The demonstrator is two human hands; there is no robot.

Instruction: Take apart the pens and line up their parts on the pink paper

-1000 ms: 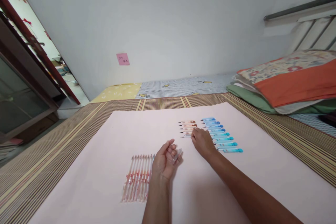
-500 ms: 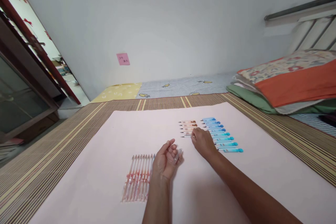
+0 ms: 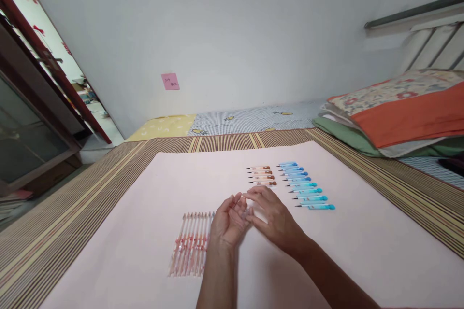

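Note:
My left hand [image 3: 230,219] is palm up with its fingers curled round a small clear plastic piece [image 3: 247,213], partly covered by fingers. Over it reaches my right hand [image 3: 270,212], fingers spread, the tips close to or touching the left fingers; nothing shows in its grip. Just beyond my right hand lie several brown-ended pencils [image 3: 261,177] in a column, the nearest partly hidden. Right of them is a slanting column of blue and turquoise pencils [image 3: 308,192], dark tips to the left. Clear pens with red patterns [image 3: 190,244] lie side by side left of my left wrist.
A pale pink sheet [image 3: 126,231] covers much of the striped mat [image 3: 47,231]. Behind stands a white wall [image 3: 232,34] with a pink note [image 3: 170,81]. Folded bedding [image 3: 409,111] is piled at the right, and a doorway opens at the far left.
My right hand has moved left and nearer, from the brown-ended pencils to my left hand, and its fingers have spread. My left hand stays almost in place.

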